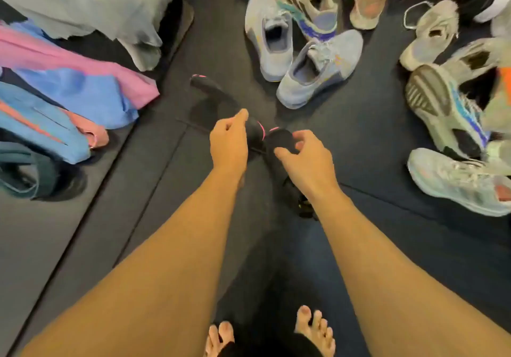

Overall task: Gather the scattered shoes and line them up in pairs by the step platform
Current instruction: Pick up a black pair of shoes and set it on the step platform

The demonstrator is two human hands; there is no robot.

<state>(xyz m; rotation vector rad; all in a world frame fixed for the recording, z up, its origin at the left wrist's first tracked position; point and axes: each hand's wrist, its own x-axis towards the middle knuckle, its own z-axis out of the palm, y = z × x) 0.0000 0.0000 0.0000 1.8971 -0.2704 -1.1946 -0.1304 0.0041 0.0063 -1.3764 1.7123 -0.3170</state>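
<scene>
Floor: dark rubber mat (pixel 359 127) open between clothes pile (pixel 83 85) and sneaker heap (pixel 312 61) | left hand (pixel 229 141) grips black pink-trimmed shoe (pixel 215 94) | right hand (pixel 304 157) fingers curl round matching black shoe (pixel 282 141), heels just beside each other, centre.

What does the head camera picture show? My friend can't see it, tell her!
The left hand and right hand reach down to two black shoes with pink trim on a dark floor. Pale sneakers lie jumbled beyond and to the right; bright clothes are piled on the left.
</scene>
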